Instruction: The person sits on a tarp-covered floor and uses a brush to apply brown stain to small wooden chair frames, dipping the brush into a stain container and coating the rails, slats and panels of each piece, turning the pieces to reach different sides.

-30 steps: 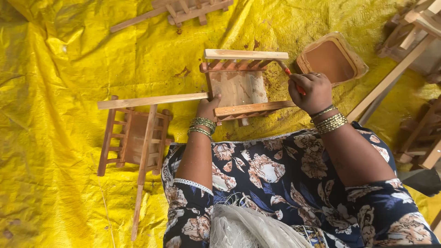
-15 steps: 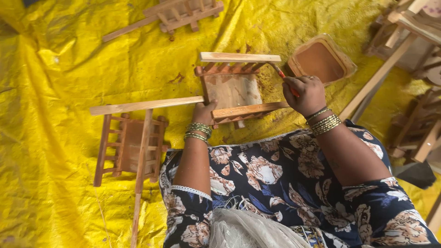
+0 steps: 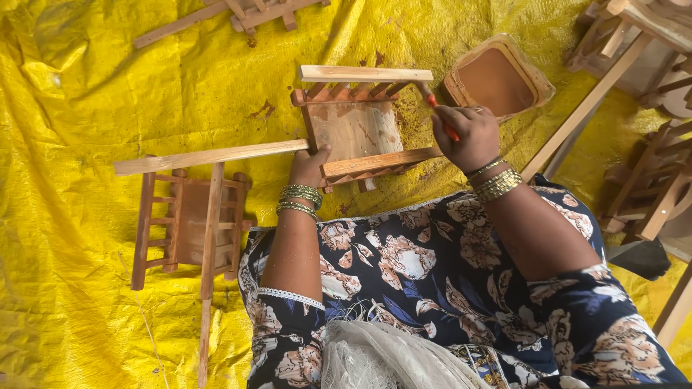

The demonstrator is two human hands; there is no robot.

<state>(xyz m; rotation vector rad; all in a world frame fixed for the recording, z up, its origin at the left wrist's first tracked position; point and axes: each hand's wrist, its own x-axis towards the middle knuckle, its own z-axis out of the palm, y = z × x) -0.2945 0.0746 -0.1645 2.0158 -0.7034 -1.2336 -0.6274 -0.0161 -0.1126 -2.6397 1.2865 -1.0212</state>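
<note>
Floor is fully covered by a crinkled yellow tarp (image 3: 94, 94), glossy, a few brown stains on it. Even daylight, soft shadows. Bare wooden frame (image 3: 184, 220) lies flat to my left. More slatted pieces (image 3: 238, 13) sit at the top edge. Stacked wooden frames and long sticks (image 3: 641, 108) crowd the right side. No walls or windows in view.

Dress (image 3: 447, 288): dark navy, large pale pink and cream flowers, short sleeves edged with white lace trim. Bangles: stacked green and gold on left wrist (image 3: 300, 199), gold on right wrist (image 3: 494, 180). White netted cloth (image 3: 382, 356) at lap.
</note>
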